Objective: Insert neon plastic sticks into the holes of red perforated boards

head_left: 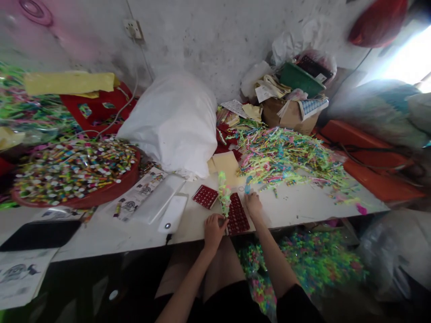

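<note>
Now: a bright bundle held at the table's edge

The left hand (213, 231) is closed around the foot of a bundle of colourful plastic pieces (224, 192). The bundle stands upright, just beside a red gridded tray (238, 217) on the white table (303, 204). The right hand (253, 204) lies palm down at the tray's right, its fingers pointing at a heap of neon strips (286, 159); whether it grips anything cannot be told. A second red tray (205, 196) lies further left, near a white flat device (173, 214). Behind them are a white sack (175, 121) and a red basin (107, 192) full of pieces.
</note>
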`<state>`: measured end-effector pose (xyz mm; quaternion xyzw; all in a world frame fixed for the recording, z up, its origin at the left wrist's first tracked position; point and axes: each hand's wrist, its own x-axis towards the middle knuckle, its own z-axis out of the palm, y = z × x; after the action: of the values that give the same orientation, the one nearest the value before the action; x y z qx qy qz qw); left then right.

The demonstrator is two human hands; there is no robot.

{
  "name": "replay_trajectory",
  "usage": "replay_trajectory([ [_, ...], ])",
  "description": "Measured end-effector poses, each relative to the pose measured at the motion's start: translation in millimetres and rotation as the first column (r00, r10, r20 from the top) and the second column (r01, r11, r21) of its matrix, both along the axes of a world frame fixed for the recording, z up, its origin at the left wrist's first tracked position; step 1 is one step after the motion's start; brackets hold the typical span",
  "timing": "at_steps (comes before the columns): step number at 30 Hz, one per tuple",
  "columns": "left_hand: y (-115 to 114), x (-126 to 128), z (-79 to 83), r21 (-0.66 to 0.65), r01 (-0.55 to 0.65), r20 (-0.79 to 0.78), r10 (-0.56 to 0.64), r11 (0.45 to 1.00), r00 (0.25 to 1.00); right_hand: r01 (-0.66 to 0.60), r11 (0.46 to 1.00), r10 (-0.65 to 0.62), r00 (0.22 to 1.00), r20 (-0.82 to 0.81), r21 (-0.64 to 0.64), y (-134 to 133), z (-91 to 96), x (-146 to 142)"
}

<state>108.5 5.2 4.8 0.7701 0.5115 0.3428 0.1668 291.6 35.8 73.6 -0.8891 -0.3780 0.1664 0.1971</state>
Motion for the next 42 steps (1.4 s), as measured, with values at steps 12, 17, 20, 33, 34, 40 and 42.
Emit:
replay_trajectory([
  [12,18,6,5.1,-0.101,0.013,-0.064,-0.02,0.995,0.998,0.115,0.966,0.146,0.499,-0.854,0.232,-55,-8.0,16],
  [17,17,-4,10.0,-0.11,0.098,-0.026,-0.101,0.989,0.995,0.151,0.926,0.246,0.454,-0.856,0.346,-69,-16.5,-17],
  [20,11,-13,12.1,-0.102,0.202,0.007,-0.203,0.974,0.979,0.044,0.92,0.282,0.617,-0.734,0.39,-64,-21.8,-31],
  [33,10,-17,13.5,-0.132,0.211,-0.015,-0.214,0.969,0.977,-0.406,0.904,0.403,0.914,0.054,0.129,-50,-15.2,-60],
  [34,10,-16,13.3,-0.136,0.203,-0.026,-0.209,0.97,0.978,-0.414,0.904,0.408,0.91,0.071,0.105,-49,-14.4,-62],
  [40,14,-5,12.8,-0.133,0.134,-0.1,-0.148,0.982,0.984,-0.432,0.902,0.428,0.898,0.097,0.022,-46,-4.9,-67],
  [42,15,-2,12.6,-0.123,0.118,-0.11,-0.132,0.985,0.985,-0.426,0.905,0.424,0.899,0.115,-0.004,-46,-2.3,-71],
])
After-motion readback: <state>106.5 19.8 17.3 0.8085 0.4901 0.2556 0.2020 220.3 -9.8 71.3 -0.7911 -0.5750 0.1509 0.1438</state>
